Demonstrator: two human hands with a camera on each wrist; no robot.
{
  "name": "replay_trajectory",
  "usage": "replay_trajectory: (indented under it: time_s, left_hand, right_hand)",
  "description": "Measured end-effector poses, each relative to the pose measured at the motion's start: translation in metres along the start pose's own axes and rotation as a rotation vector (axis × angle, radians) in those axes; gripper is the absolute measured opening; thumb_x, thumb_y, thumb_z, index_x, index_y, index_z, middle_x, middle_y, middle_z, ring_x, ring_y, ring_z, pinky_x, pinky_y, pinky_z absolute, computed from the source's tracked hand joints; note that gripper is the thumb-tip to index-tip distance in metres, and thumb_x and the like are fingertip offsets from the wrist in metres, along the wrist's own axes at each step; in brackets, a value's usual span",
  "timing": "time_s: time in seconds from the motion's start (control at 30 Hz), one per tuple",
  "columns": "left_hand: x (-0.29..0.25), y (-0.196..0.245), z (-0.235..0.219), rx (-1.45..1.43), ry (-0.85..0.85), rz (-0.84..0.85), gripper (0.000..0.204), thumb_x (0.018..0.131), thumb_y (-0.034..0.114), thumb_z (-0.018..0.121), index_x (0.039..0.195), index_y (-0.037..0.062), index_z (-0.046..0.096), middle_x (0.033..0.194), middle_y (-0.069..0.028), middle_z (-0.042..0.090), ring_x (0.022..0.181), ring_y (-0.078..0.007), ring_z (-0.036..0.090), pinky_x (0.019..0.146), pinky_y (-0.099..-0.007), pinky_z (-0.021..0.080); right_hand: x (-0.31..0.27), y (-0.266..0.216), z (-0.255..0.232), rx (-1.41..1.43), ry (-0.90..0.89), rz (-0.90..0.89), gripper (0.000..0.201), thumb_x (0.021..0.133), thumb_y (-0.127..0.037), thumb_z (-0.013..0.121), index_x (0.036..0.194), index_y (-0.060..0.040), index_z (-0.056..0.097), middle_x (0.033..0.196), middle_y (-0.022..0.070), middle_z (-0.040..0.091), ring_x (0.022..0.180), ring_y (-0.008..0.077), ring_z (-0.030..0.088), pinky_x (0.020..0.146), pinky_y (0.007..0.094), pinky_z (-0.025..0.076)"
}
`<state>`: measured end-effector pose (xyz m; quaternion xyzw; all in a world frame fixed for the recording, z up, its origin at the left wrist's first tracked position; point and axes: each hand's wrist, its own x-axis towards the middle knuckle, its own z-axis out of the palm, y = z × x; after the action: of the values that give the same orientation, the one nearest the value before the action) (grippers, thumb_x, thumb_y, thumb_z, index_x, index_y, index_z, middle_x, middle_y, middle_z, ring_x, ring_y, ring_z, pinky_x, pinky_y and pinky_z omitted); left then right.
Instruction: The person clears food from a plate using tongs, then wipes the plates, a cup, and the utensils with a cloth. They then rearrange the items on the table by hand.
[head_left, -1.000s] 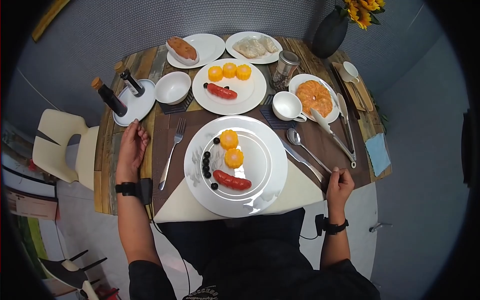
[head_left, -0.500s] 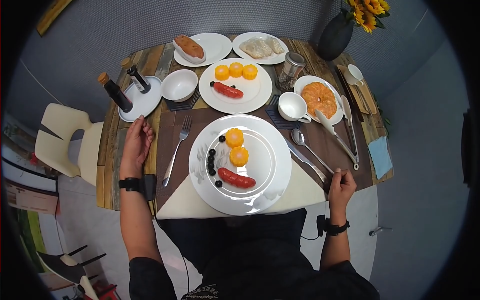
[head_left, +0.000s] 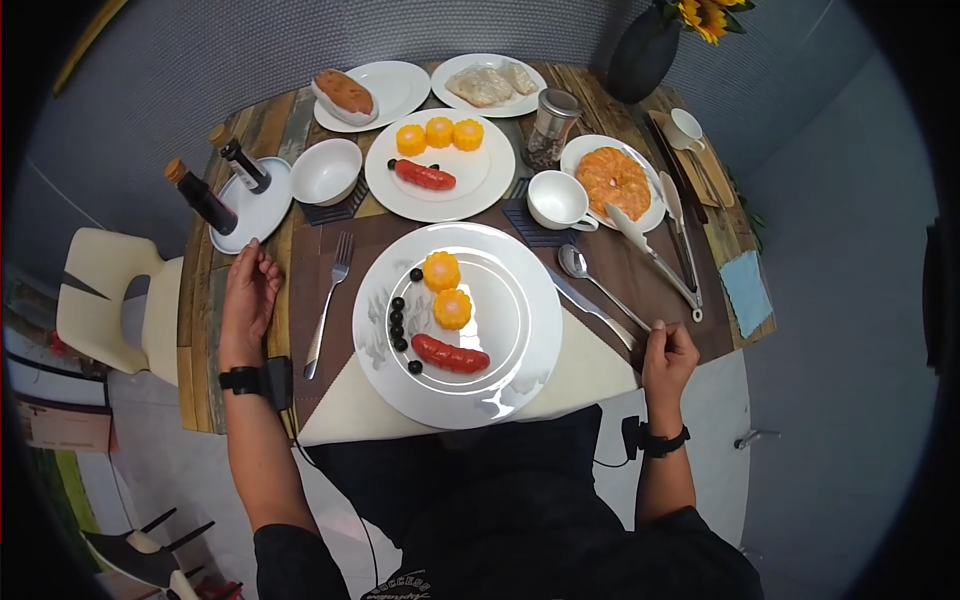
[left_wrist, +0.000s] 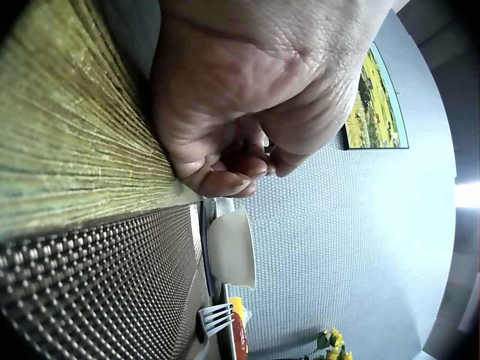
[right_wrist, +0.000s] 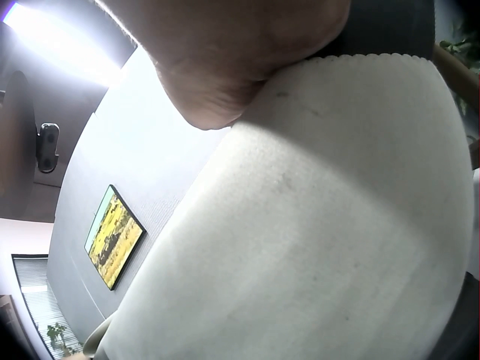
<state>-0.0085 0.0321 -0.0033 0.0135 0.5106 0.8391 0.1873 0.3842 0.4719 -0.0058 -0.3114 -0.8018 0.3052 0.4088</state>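
Observation:
My left hand [head_left: 250, 300] rests on the wooden table at the left, its fingers loosely curled with nothing in them. It lies between the sauce-bottle tray [head_left: 275, 217] and the fork [head_left: 328, 305]. At the right table edge, my right hand [head_left: 669, 362] is loosely curled, thumb tip right at the handle end of the spoon [head_left: 608, 294]. Between the hands a large plate [head_left: 525, 340] bears a red sausage [head_left: 451, 354], two corn pieces [head_left: 441, 271] and a curved row of black olives [head_left: 397, 319]. A knife [head_left: 595, 310] lies beside the plate.
Farther back stand a bowl [head_left: 327, 172], a plate [head_left: 495, 190] with sausage and corn, a cup [head_left: 558, 201] and a glass grinder [head_left: 552, 130]. Tongs [head_left: 655, 262] lean on the plate with a round orange bread [head_left: 612, 182]. A blue cloth [head_left: 745, 293] lies at the right edge.
The head view shifted slightly right, then back left, carrying the whole table scene with it. Both hands keep their places, and the food on the plate is unchanged.

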Motion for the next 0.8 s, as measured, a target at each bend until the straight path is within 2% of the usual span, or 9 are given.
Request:
replay_trajectory:
  time_s: [0.8]
  left_hand:
    - [-0.0017,0.0013,0.0026,0.033,0.0,0.02,0.023,0.106,0.028,0.059,0.089,0.0123,0.054,0.074,0.0036,0.051,0.068,-0.0084,0.053,0.06,-0.0215,0.044]
  right_hand:
    - [0.0014,-0.0054,0.0027,-0.029,0.039,-0.053,0.03,0.093,-0.008,0.069,0.069,0.0004,0.052,0.057,0.0045,0.046,0.055,0.0089,0.039,0.05,0.0291,0.034]
